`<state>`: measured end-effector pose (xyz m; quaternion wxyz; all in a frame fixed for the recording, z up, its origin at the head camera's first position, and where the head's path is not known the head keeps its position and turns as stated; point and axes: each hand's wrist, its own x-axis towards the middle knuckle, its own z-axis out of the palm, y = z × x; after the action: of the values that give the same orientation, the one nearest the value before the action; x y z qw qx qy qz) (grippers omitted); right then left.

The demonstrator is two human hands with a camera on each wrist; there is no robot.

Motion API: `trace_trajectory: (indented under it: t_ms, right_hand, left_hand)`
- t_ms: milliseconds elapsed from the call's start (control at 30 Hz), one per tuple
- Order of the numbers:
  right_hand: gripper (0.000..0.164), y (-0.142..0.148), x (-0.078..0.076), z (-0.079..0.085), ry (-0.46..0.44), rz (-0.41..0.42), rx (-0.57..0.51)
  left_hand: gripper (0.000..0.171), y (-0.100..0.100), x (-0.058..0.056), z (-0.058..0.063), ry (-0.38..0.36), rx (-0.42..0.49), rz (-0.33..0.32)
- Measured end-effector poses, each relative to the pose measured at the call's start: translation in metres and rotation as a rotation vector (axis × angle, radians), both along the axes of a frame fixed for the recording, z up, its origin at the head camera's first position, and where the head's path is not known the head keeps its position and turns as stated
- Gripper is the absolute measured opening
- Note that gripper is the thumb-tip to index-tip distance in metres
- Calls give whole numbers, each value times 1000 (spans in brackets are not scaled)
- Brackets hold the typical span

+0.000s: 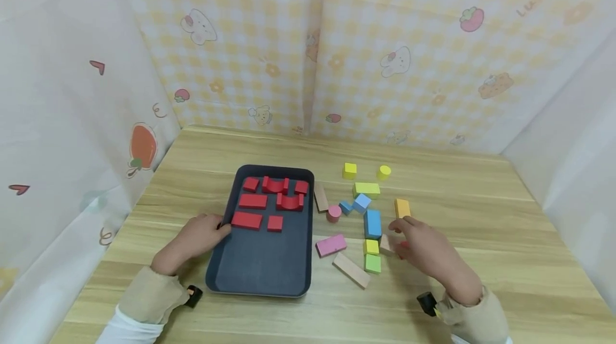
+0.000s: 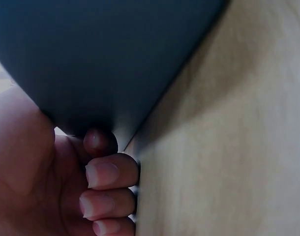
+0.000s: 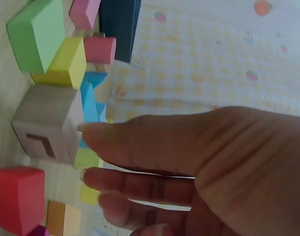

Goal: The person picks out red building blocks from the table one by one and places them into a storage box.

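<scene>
My left hand (image 1: 197,237) grips the left rim of a dark tray (image 1: 262,269), thumb over the edge and fingers curled outside. In the tray's far part lie several red blocks, among them a red rectangular block (image 1: 252,201) and a red arch block (image 1: 290,203). My right hand (image 1: 430,250) hovers over the loose blocks with fingers relaxed and nothing between them. Nearest to its fingertips in the right wrist view are a plain wooden block (image 3: 46,123) with a dark mark and a red block (image 3: 19,196), which the hand partly hides in the head view.
Right of the tray are scattered a pink block (image 1: 331,246), a wooden plank (image 1: 351,270), a blue block (image 1: 372,224), a green block (image 1: 372,264), an orange block (image 1: 402,208) and several others. Patterned cloth (image 1: 356,92) walls the table's back and sides.
</scene>
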<state>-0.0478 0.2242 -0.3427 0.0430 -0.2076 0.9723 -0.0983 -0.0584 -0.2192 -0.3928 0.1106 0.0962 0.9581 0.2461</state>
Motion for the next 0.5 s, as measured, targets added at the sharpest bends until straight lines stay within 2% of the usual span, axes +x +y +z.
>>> trace_trajectory:
  t_ms: [200, 500]
  right_hand:
    - [32, 9, -4, -2, -11, 25, 6]
    - [32, 25, -11, -3, -91, 46, 41]
  left_hand:
    - [28, 0, 1, -1, 4, -8, -2]
    - [29, -1, -1, -1, 4, -9, 0]
